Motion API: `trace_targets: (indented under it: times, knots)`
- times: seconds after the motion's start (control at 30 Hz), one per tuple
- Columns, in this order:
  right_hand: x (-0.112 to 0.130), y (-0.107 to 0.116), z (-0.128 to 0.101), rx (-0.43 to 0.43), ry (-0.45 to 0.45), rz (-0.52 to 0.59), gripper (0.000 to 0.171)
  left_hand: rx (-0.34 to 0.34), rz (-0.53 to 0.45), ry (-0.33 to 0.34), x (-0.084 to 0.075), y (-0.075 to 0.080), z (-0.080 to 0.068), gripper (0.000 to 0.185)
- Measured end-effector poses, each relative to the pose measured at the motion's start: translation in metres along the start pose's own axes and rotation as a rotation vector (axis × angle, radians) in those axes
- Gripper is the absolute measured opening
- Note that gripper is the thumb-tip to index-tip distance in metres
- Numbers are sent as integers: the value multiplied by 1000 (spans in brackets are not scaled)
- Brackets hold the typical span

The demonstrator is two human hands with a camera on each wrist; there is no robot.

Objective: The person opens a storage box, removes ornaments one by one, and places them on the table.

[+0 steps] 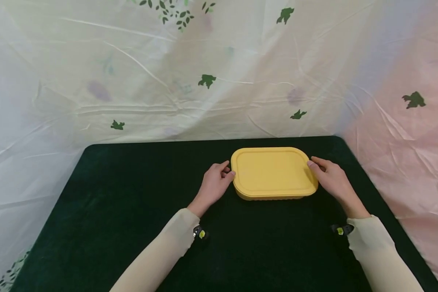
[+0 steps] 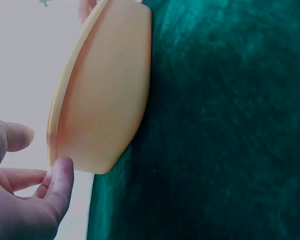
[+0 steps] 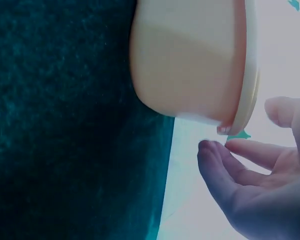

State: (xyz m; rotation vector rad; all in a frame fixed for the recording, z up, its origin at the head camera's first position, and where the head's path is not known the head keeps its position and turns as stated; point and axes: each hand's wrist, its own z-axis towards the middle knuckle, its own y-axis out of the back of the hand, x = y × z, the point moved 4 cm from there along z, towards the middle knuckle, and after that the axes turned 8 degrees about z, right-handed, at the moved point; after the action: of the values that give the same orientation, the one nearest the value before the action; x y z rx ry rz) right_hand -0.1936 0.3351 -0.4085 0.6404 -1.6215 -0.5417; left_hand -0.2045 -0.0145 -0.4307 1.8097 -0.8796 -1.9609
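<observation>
A yellow lidded box (image 1: 273,172) with rounded corners lies flat on the dark green table, its lid on. My left hand (image 1: 215,182) is at the box's left end, thumb by the lid's rim and fingers loosely bent. In the left wrist view, one fingertip of that hand overlaps the rim of the box (image 2: 105,90); whether it touches is unclear. At the opposite end is my right hand (image 1: 330,178), its thumb over the lid's edge in the head view. The right wrist view shows its relaxed fingers (image 3: 215,170) just off the box (image 3: 190,60).
The dark green cloth-covered table (image 1: 131,194) has rounded far corners. Behind it and along both sides hangs a pale curtain (image 1: 149,81) with green leaf shapes. The box stands near the far edge, right of the middle.
</observation>
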Motion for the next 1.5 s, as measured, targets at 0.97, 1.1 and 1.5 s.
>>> trace_targets:
  times: [0.97,1.1,1.5]
  knots:
    - [14,12,-3,12,-61,105,69,-44,-112,89,-3,10,-5,45]
    - [16,14,-8,-10,-43,142,68,-47,-241,106,-2,13,-6,44]
    - [23,9,-25,-38,-18,348,72,-44,-608,150,10,35,-20,36]
